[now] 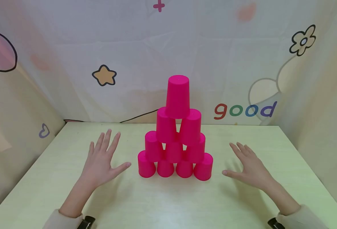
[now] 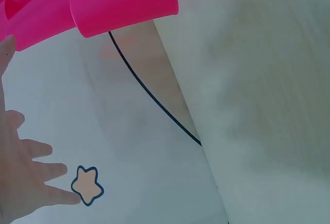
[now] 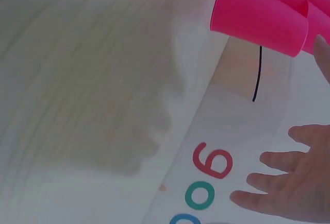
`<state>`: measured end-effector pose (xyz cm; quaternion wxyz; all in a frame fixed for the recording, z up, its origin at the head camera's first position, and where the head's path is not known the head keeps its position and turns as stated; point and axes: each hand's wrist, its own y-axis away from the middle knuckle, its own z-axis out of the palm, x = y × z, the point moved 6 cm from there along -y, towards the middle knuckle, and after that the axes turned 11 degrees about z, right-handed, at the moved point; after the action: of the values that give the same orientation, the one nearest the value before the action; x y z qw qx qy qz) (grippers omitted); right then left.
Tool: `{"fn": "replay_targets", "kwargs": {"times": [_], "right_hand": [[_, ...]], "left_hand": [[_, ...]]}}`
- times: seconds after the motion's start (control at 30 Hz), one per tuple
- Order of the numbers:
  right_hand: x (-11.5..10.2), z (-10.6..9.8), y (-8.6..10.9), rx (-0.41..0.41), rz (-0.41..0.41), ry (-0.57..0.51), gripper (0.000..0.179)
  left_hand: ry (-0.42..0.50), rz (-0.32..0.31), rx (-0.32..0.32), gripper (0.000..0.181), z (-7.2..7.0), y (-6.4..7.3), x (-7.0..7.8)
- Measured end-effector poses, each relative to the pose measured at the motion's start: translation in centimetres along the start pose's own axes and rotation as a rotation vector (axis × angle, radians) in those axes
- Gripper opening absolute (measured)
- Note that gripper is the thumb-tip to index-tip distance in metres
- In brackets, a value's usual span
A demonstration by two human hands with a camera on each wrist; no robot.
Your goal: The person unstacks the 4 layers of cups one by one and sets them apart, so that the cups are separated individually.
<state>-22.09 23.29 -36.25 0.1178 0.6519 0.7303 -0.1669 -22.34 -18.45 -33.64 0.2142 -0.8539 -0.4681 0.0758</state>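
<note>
A pyramid of bright pink cups, all upside down, stands on the table in the head view, with a single top cup (image 1: 178, 97) resting on two below it. Wider rows sit underneath, ending at the right in a bottom cup (image 1: 203, 167). To the left of the stack is my left hand (image 1: 100, 163), fingers spread and thumb pointing toward the cups, holding nothing. On the other side my right hand (image 1: 251, 168) is held apart from the stack, its fingers extended and its palm turned inward. Each wrist view shows pink cups (image 2: 124, 2) (image 3: 260, 15) beyond the thumb.
The pale table (image 1: 168, 203) meets a printed cloth backdrop (image 1: 128, 57) at its far edge. On that cloth are a star (image 1: 104, 75), a flower and the coloured word "good" (image 1: 245, 110). Cloth also hangs along the left and right sides.
</note>
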Motion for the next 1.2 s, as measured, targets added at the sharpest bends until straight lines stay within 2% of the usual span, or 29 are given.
{"fn": "replay_targets", "kwargs": {"times": [0.2,0.4,0.5,0.8,0.9,1.03,1.2], "right_hand": [[-1.0,1.4,-0.6,-0.098,-0.039,-0.165,0.092],[-1.1,2.3,-1.4,-0.18,0.025,-0.261,0.083],[-1.1,2.7,-1.7,-0.222,0.052,-0.327,0.077],[-1.5,4.4,-2.4,-0.353,0.133,-0.544,0.075],[-1.6,5.1,-2.4,-0.374,0.157,-0.603,0.074],[-1.8,5.7,-2.3,-0.383,0.164,-0.663,0.073],[-2.0,6.2,-2.3,-0.382,0.169,-0.694,0.072]], "left_hand": [[0.053,0.072,0.128,0.09,-1.0,-1.1,0.7],[0.112,0.152,0.266,0.086,-1.8,-2.2,1.6],[0.149,0.168,0.309,0.084,-2.1,-2.7,2.0],[0.39,0.061,0.298,0.08,-2.5,-4.0,2.7],[0.452,0.064,0.307,0.078,-2.8,-4.6,3.2],[0.491,0.077,0.322,0.076,-3.1,-5.4,3.7],[0.562,0.08,0.343,0.072,-3.6,-6.6,4.3]]}}
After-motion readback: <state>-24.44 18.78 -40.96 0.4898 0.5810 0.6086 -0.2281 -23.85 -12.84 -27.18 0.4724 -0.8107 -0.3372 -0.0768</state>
